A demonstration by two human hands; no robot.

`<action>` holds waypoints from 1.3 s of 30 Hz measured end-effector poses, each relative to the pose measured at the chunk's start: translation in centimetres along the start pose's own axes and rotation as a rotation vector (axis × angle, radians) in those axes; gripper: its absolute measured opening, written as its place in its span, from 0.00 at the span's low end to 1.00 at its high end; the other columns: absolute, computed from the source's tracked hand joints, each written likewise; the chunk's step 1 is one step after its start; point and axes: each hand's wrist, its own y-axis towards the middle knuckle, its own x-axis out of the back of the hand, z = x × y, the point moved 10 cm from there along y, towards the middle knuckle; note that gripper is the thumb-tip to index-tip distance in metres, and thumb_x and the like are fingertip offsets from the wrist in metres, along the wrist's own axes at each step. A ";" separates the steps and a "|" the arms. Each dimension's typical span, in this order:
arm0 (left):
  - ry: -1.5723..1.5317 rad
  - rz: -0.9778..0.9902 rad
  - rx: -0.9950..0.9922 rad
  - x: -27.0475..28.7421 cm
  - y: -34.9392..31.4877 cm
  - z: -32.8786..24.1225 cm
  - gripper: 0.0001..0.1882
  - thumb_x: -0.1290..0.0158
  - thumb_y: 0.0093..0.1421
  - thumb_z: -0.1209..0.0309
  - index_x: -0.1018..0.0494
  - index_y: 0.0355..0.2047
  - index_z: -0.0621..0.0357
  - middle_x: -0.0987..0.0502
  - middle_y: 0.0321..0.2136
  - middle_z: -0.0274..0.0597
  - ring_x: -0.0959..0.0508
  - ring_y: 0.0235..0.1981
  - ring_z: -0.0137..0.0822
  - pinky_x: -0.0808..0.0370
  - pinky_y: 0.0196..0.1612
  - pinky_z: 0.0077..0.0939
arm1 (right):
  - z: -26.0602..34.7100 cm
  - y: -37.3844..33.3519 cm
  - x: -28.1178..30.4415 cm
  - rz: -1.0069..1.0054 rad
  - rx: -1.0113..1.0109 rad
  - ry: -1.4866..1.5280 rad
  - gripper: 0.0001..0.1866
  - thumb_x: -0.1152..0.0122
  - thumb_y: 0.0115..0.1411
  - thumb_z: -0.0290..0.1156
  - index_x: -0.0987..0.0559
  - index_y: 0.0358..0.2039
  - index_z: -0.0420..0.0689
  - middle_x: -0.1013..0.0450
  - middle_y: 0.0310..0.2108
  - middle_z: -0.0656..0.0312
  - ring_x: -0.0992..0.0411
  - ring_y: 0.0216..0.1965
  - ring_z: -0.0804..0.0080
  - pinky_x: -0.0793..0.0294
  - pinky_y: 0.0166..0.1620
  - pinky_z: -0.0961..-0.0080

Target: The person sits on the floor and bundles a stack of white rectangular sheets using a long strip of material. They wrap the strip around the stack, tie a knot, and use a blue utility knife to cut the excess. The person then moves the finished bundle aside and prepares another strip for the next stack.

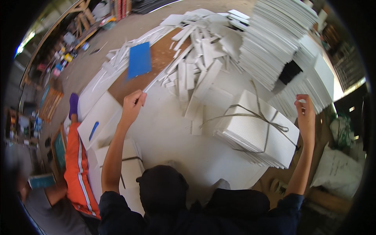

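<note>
A bundle of white corrugated sheets [250, 135] lies to the right of the middle, bound by a thin greyish cord [250, 114] that crosses on top with a loop and loose ends. My right hand [305, 107] is raised just beyond the bundle's right side, fingers curled into a pinch. My left hand [134, 101] is held up well to the left, closed in a fist near the edge of a brown board [129, 87]. What either hand holds, if anything, is hidden from this view. Neither hand visibly touches the cord.
White offcut strips [201, 58] are heaped at the far middle, beside a blue sheet [139, 59]. A tall stack of white sheets [270, 39] stands far right. Another tied bundle [131, 164] lies near left. A person in orange trousers [76, 164] sits at left.
</note>
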 end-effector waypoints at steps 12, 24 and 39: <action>-0.484 -0.160 0.429 -0.3 -7.6 14.6 0.20 0.59 0.61 0.60 0.36 0.16 0.59 0.38 0.14 0.29 0.41 0.19 0.20 0.43 0.24 0.15 | 18.9 -4.8 -17.9 0.872 0.137 -0.167 0.11 0.52 0.57 0.36 0.32 0.34 0.42 0.28 0.27 0.54 0.29 0.30 0.57 0.33 0.34 0.67; 0.092 0.212 0.219 -10.5 -0.8 22.7 0.13 0.52 0.55 0.61 0.29 0.24 0.58 0.29 0.22 0.43 0.30 0.26 0.42 0.34 0.31 0.35 | 14.5 6.9 -38.8 1.124 0.511 -0.580 0.13 0.54 0.55 0.35 0.35 0.36 0.39 0.30 0.31 0.45 0.32 0.36 0.47 0.35 0.39 0.58; 0.159 0.109 0.122 -15.0 11.5 26.3 0.25 0.46 0.48 0.70 0.40 0.46 0.65 0.37 0.45 0.53 0.38 0.48 0.51 0.38 0.51 0.38 | 17.0 13.2 -57.5 0.609 1.013 -0.186 0.18 0.45 0.50 0.29 0.34 0.42 0.39 0.38 0.47 0.56 0.41 0.52 0.61 0.43 0.55 0.68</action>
